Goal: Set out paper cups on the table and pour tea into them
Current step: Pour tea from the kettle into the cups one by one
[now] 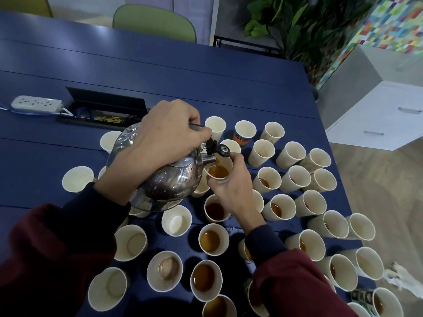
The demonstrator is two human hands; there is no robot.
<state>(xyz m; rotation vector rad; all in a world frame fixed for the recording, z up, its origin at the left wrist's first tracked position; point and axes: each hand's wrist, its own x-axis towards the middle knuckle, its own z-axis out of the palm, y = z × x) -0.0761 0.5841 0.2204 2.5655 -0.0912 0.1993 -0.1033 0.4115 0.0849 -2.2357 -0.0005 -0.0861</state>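
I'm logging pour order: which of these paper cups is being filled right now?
The cup in the grip of the right hand, under the spout of the kettle that the left hand tips. No hand holds any other cup.

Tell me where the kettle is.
Centre-left in the head view: the kettle is tilted above the table, gripped by the left hand, its spout at the cup held in the right hand.

Your left hand (164, 133) tips the kettle (164, 179); tea runs into the cup (218, 171) your right hand (233, 186) holds above the desk (160, 72).
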